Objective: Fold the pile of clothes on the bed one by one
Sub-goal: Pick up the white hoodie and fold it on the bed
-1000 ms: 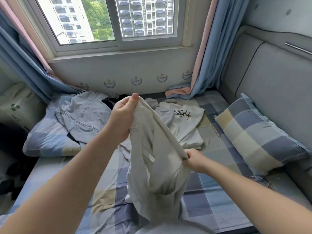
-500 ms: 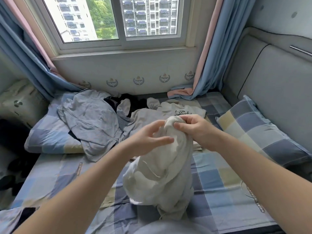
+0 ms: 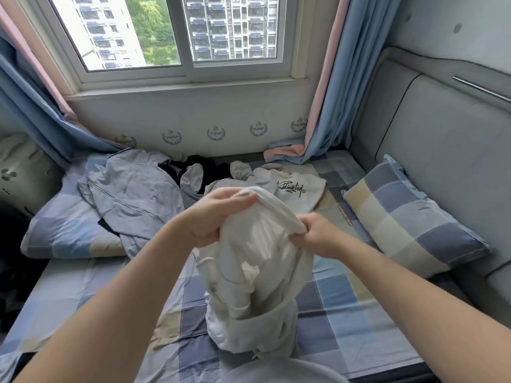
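Head view, items as we log them.

1. White garment [image 3: 254, 272]: held up over the middle of the bed [image 3: 345, 313]. It is bunched, with its upper edge stretched between the two hands and its lower end resting crumpled on the checked sheet close to the person. We cannot tell what kind of garment it is.

2. Left grip [image 3: 213, 217]: fingers and thumb curled, pinching the upper edge of the white garment at its left end.

3. Right grip [image 3: 315, 234]: fingers curled, pinching the same edge at its right end, a little lower than the left grip. The two are near each other but apart.

4. Pile of clothes, on the far side of the bed under the window [image 3: 179, 31]. We count three pieces, all lying loose and unfolded:
   - a grey-blue jacket [image 3: 132, 194], partly over the left pillow [image 3: 63, 230]
   - a dark garment [image 3: 199, 167] behind the jacket, against the wall
   - a cream sweatshirt [image 3: 298, 194] with black script lettering, just beyond the hands

5. Right pillow [image 3: 409, 217]: checked, leaning against the padded headboard [image 3: 442, 134].

6. Curtains, blue and pink, one on each side of the window. The right curtain [image 3: 340, 78] has its hem pooled on the bed's far corner.
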The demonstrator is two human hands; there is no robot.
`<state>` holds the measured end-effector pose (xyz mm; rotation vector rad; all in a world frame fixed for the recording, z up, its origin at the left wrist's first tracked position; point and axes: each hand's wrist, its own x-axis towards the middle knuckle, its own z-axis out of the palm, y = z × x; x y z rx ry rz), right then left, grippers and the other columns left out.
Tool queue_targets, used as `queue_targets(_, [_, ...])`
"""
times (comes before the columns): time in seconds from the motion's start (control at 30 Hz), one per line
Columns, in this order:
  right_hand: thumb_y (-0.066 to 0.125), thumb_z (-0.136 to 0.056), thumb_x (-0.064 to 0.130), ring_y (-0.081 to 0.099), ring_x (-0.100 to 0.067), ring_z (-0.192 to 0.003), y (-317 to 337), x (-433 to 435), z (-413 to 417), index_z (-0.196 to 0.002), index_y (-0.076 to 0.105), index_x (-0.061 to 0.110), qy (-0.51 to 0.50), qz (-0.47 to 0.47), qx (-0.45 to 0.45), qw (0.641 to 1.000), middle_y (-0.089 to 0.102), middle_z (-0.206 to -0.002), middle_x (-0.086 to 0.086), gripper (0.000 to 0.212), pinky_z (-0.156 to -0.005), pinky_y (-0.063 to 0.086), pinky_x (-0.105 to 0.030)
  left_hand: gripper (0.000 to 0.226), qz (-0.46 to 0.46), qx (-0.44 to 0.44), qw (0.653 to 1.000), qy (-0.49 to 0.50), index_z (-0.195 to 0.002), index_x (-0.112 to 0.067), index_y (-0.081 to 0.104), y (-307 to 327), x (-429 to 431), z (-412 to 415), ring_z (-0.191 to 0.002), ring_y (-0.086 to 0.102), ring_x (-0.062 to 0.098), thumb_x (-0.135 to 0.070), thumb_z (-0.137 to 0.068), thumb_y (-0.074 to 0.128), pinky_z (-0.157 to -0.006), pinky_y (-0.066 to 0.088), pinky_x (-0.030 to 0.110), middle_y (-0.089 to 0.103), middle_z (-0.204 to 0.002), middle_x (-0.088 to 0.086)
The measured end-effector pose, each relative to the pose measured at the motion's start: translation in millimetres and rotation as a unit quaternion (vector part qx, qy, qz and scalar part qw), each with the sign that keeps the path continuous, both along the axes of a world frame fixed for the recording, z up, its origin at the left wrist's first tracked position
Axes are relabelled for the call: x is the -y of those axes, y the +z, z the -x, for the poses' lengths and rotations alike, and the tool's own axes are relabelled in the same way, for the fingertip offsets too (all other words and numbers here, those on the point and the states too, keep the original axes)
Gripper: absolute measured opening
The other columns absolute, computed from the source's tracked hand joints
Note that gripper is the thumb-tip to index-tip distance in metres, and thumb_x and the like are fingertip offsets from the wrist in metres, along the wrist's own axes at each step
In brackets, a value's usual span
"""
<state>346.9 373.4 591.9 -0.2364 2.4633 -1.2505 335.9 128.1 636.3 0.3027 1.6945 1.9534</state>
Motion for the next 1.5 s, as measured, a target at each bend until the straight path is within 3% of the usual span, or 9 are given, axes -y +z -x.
queue_targets(0.17, [0.05, -0.085, 0.017, 0.063, -0.017, -0.064, -14, 4, -13, -0.091, 0.065, 0.019, -0.033, 0.05, 0.07, 0.996, 0.063, -0.072, 0.001, 0.017, -0.054, 0.05, -0.038, 0.021, -0.026, 0.013, 0.976, 0.214, -0.104, -0.008, 0.066, -11, 15, 16, -0.077, 0.068, 0.023, -0.029, -0.1, 0.061, -0.072, 0.059, 0.037, 0.069, -0.088, 0.011])
queue_targets(0.37, [0.044, -0.096, -0.006, 0.071, -0.029, -0.076, 26, 30, 9, -0.11, 0.059, -0.001, -0.156, 0.251, 0.074, 0.952, 0.067, -0.095, -0.019, 0.021, -0.058, 0.061, -0.043, 0.051, 0.256, -0.176, 0.925, 0.22, -0.134, -0.022, 0.051, -37, -1, 2, -0.121, 0.053, 0.015, -0.039, -0.09, 0.072, -0.105, 0.045, 0.036, 0.053, -0.135, -0.002])
queue_targets(0.57, [0.04, -0.097, -0.009, 0.068, -0.03, -0.075, 47, 39, 26, -0.107, 0.053, -0.005, -0.232, 0.391, 0.106, 0.884, 0.06, -0.095, -0.024, 0.017, -0.06, 0.062, -0.042, 0.019, 0.325, -0.171, 0.93, 0.006, -0.101, -0.038, 0.064, -84, -29, -31, -0.09, 0.063, 0.0, -0.04, -0.086, 0.077, -0.087, 0.054, 0.03, 0.067, -0.096, -0.019])
queue_targets(0.67, [0.046, -0.097, -0.006, 0.068, -0.026, -0.077, 45, 30, 38, -0.126, 0.054, -0.009, -0.294, 0.439, 0.103, 0.843, 0.065, -0.097, -0.021, 0.03, -0.058, 0.06, -0.034, 0.037, 0.344, -0.098, 0.931, 0.071, -0.063, -0.031, 0.052, -104, -19, -23, -0.051, 0.04, 0.014, -0.031, -0.099, 0.062, -0.057, 0.034, 0.033, 0.044, -0.055, -0.014])
queue_targets(0.77, [0.05, -0.099, -0.001, 0.071, -0.025, -0.086, 34, 10, 46, -0.133, 0.052, -0.003, -0.343, 0.472, 0.092, 0.807, 0.069, -0.106, -0.019, 0.034, -0.066, 0.061, -0.034, 0.029, 0.266, -0.071, 0.947, 0.162, -0.076, -0.021, 0.061, -76, -10, -17, -0.062, 0.044, 0.017, -0.018, -0.104, 0.053, -0.059, 0.035, 0.033, 0.051, -0.066, 0.0])
queue_targets(0.9, [0.066, -0.092, 0.019, 0.063, -0.022, -0.116, 10, 3, 29, -0.132, 0.049, 0.021, -0.252, 0.386, 0.05, 0.886, 0.06, -0.134, -0.006, 0.044, -0.088, 0.054, -0.042, 0.023, 0.077, -0.053, 0.959, 0.267, -0.096, -0.006, 0.07, -2, -9, -7, -0.071, 0.064, 0.018, -0.018, -0.105, 0.052, -0.058, 0.052, 0.027, 0.07, -0.079, 0.005])
queue_targets(1.03, [0.081, -0.083, 0.027, 0.06, -0.007, -0.12, -17, 38, 2, -0.142, 0.043, 0.033, -0.048, 0.261, 0.063, 0.962, 0.059, -0.135, 0.013, 0.07, -0.087, 0.052, -0.018, 0.023, 0.021, -0.051, 0.982, 0.179, -0.1, -0.002, 0.063, 42, -31, -5, -0.069, 0.058, 0.021, -0.024, -0.103, 0.056, -0.061, 0.05, 0.029, 0.06, -0.08, 0.012])
queue_targets(1.27, [0.062, -0.099, 0.022, 0.063, -0.017, -0.105, -69, 41, -2, -0.116, 0.07, 0.012, -0.086, 0.047, 0.024, 0.995, 0.07, -0.107, 0.0, 0.022, -0.085, 0.049, -0.031, 0.017, -0.075, -0.073, 0.98, 0.169, -0.105, -0.006, 0.068, 71, -21, 16, -0.07, 0.064, 0.019, -0.019, -0.095, 0.063, -0.065, 0.056, 0.028, 0.066, -0.084, 0.008])
queue_targets(1.5, [0.058, -0.102, 0.02, 0.063, -0.024, -0.091, -10, 15, 9, -0.104, 0.07, 0.001, -0.106, 0.183, 0.011, 0.977, 0.072, -0.097, -0.016, 0.024, -0.081, 0.053, -0.043, 0.107, 0.339, -0.138, 0.929, 0.051, -0.145, -0.034, 0.034, 24, 24, 35, -0.101, 0.068, 0.017, -0.041, -0.057, 0.095, -0.083, 0.059, 0.037, 0.063, -0.117, -0.001])
